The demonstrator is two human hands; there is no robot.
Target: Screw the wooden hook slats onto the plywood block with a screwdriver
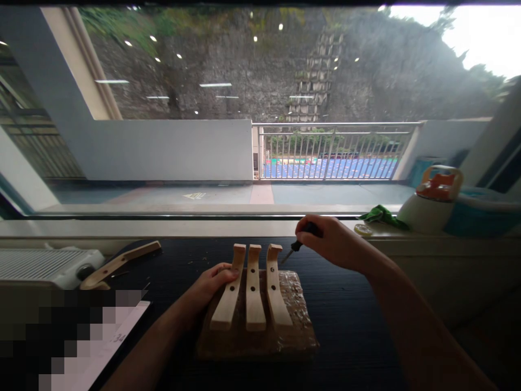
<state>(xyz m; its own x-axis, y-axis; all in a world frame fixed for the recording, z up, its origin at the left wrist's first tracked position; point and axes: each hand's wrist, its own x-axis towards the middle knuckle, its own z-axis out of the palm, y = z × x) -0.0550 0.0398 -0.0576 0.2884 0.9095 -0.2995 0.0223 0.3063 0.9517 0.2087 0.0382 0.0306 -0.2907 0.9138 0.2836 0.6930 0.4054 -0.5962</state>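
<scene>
Three pale wooden hook-shaped pieces (254,293) lie side by side on a brown board (299,334) wrapped in clear film, on a dark mat. My left hand (211,285) rests against the leftmost wooden piece, fingers curled on its edge. My right hand (329,241) is closed around a black-handled screwdriver (297,246), its tip pointing down-left toward the far end of the rightmost piece.
Another wooden piece (122,263) lies at the left on the mat beside a white ribbed appliance (44,266). A sheet of paper (109,347) sits at the lower left. On the sill at right stand a green cloth (380,215) and a white container with an orange lid (433,203).
</scene>
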